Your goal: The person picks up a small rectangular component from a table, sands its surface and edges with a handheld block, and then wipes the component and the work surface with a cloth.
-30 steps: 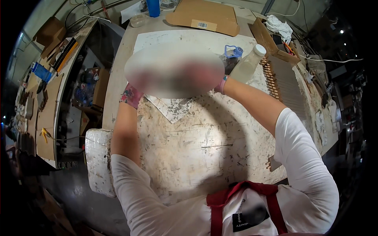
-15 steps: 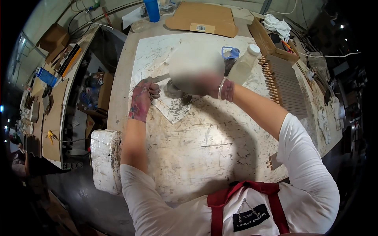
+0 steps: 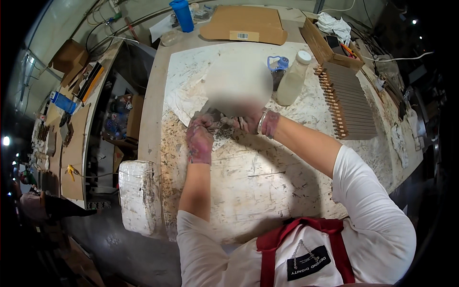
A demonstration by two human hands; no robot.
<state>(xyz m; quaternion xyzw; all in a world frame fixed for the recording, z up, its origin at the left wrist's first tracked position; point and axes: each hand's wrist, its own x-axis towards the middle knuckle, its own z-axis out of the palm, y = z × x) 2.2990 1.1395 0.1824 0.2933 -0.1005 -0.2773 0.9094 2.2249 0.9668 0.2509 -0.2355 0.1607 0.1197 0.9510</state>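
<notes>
Near crumpled cloth (image 3: 184, 101) and capped bottle (image 3: 291, 82), left hand (image 3: 201, 136) and right hand (image 3: 247, 121) curl, grip impossible to tell.

Stained white table (image 3: 248, 191); flat brown cardboard box (image 3: 246, 21) lies near far edge, blue plastic cup (image 3: 182, 16) near far-left corner.

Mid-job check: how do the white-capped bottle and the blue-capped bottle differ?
The white-capped bottle has a plain round cap; the blue-capped bottle has a looped one. The white-capped bottle's body looks pale and cloudy, the blue-capped bottle's dark. Both are on the worktable, beyond the right hand.
</notes>
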